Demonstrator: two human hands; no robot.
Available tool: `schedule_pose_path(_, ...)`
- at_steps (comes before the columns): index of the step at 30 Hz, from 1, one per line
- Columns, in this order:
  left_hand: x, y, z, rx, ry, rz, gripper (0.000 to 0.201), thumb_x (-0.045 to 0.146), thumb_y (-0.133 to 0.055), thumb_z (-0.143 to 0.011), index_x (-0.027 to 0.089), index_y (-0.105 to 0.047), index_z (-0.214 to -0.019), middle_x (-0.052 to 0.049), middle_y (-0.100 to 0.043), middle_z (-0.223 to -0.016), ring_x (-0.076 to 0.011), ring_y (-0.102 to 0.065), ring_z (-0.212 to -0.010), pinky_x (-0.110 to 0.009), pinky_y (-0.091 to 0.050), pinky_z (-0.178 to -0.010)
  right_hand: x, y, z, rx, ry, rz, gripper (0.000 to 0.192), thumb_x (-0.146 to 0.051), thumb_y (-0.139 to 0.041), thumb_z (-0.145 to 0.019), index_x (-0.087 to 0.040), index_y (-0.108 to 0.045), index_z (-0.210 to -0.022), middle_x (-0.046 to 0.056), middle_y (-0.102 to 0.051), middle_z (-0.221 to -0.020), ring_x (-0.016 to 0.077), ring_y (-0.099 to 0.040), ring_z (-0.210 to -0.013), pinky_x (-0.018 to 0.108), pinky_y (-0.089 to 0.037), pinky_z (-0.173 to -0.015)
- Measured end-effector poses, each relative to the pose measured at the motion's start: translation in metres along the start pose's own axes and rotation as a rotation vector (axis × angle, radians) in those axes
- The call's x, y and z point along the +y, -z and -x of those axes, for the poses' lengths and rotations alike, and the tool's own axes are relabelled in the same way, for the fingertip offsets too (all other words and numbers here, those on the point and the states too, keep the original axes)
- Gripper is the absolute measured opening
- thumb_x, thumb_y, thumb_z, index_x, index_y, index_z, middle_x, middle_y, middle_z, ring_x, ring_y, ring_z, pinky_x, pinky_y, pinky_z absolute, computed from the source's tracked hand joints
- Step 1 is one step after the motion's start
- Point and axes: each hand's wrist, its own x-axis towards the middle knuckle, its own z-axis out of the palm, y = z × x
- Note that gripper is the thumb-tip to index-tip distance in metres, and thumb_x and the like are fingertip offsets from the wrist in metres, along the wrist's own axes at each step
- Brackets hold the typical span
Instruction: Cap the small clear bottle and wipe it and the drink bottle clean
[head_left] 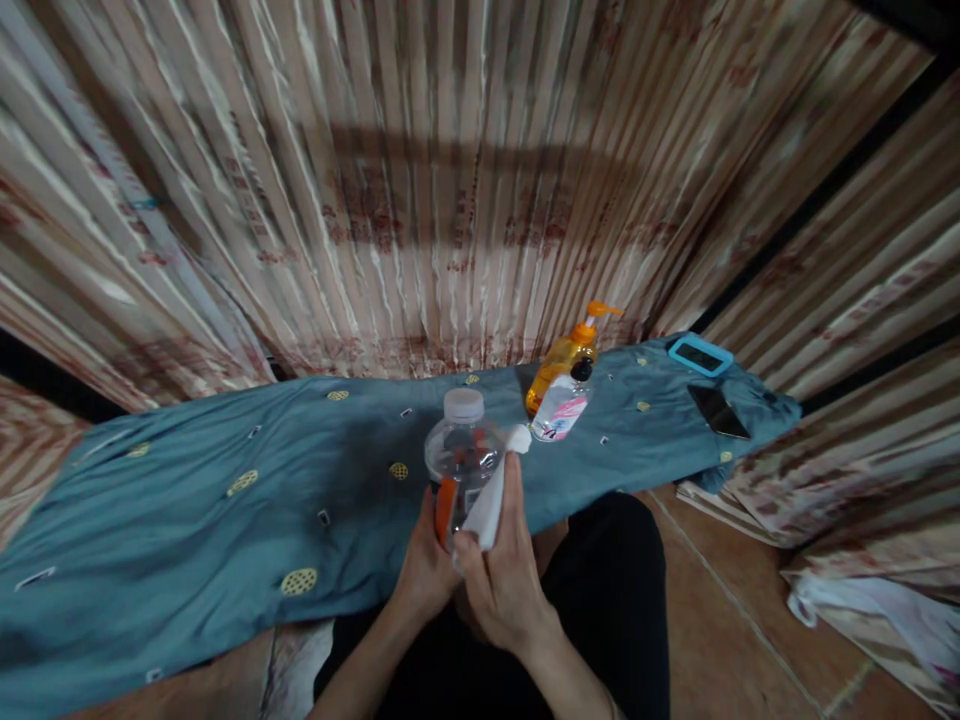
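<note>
In the head view, a large clear plastic bottle with a white cap and an orange label stands upright before my lap. My left hand is wrapped round its lower left side. My right hand is closed on a white tissue-like piece, fingers extended along it, at the bottle's right side. The piece's bunched tip sticks out above my fingertips; I cannot tell its exact kind. Beyond it stand a small clear bottle with a black cap and pink label, and a yellow pump bottle with an orange pump.
A blue-green cloth with yellow patterns covers the long surface. At its right end lie a blue-framed device and a dark phone. A pleated curtain hangs behind. Brown floor tiles show at right.
</note>
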Motion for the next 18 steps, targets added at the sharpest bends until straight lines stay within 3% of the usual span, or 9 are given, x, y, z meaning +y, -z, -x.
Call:
schedule_pose_path(2,-0.002,-0.004,-0.001,0.014,-0.041,-0.033,0.064,0.037,-0.068,-0.070,0.015,-0.047,-0.126,-0.014,-0.065,-0.119,-0.0301,-0.061,-0.112,-0.043,-0.046,-0.099,-0.002,0.001,-0.013,0.038,0.120,0.128,0.091,-0.043,-0.054,-0.092,-0.019,0.008,-0.154,0.016,0.003,-0.162,0.0329,-0.003,-0.149,0.057,-0.023,-0.116)
schedule_pose_path(5,-0.002,-0.008,0.007,-0.056,0.003,-0.066,0.070,0.028,-0.073,-0.063,0.014,-0.045,-0.126,-0.015,-0.064,-0.120,-0.0304,-0.062,-0.111,-0.043,-0.046,-0.098,0.001,0.016,-0.039,0.057,0.170,0.112,0.089,-0.053,-0.057,-0.088,-0.020,-0.009,-0.155,0.016,-0.013,-0.161,0.0345,-0.014,-0.148,0.058,-0.022,-0.116)
schedule_pose_path(8,0.001,-0.008,0.023,-0.191,0.082,0.025,0.073,0.026,-0.077,-0.059,0.017,-0.045,-0.124,-0.010,-0.066,-0.114,-0.0276,-0.063,-0.103,-0.042,-0.048,-0.094,0.010,0.041,-0.060,-0.089,-0.067,-0.234,0.075,-0.057,-0.047,-0.092,-0.021,-0.025,-0.153,0.013,-0.046,-0.145,0.0300,-0.046,-0.133,0.049,-0.036,-0.110)
schedule_pose_path(10,0.004,-0.009,0.033,-0.325,0.116,0.170,0.076,0.028,-0.080,-0.056,0.018,-0.047,-0.124,-0.008,-0.067,-0.109,-0.0263,-0.063,-0.098,-0.041,-0.049,-0.091,0.017,0.056,-0.068,-0.235,-0.275,-0.578,0.077,-0.063,-0.049,-0.088,-0.020,-0.032,-0.150,0.012,-0.061,-0.127,0.0281,-0.061,-0.112,0.044,-0.048,-0.098)
schedule_pose_path(13,0.010,-0.014,0.043,-0.558,0.185,0.439,0.084,0.037,-0.085,-0.052,0.017,-0.050,-0.126,-0.008,-0.066,-0.109,-0.0272,-0.061,-0.100,-0.040,-0.047,-0.089,0.025,0.066,-0.076,-0.420,-0.416,-0.971,0.089,-0.064,-0.070,-0.068,-0.019,-0.047,-0.141,0.010,-0.069,-0.108,0.0270,-0.067,-0.091,0.039,-0.054,-0.082)
schedule_pose_path(15,0.012,-0.018,0.046,-0.663,0.261,0.564,0.086,0.041,-0.087,-0.051,0.018,-0.053,-0.126,-0.008,-0.066,-0.107,-0.0275,-0.062,-0.100,-0.039,-0.047,-0.088,0.028,0.067,-0.079,-0.475,-0.427,-1.099,0.080,-0.059,-0.075,-0.060,-0.017,-0.059,-0.127,0.010,-0.071,-0.097,0.0264,-0.067,-0.083,0.038,-0.055,-0.074)
schedule_pose_path(18,0.011,-0.017,0.046,-0.646,0.285,0.579,0.089,0.045,-0.086,-0.053,0.019,-0.050,-0.131,-0.010,-0.064,-0.117,-0.0298,-0.061,-0.107,-0.041,-0.046,-0.093,0.029,0.067,-0.084,-0.406,-0.444,-1.080,0.060,-0.054,-0.074,-0.062,-0.017,-0.065,-0.108,0.010,-0.071,-0.090,0.0263,-0.067,-0.080,0.039,-0.055,-0.070)
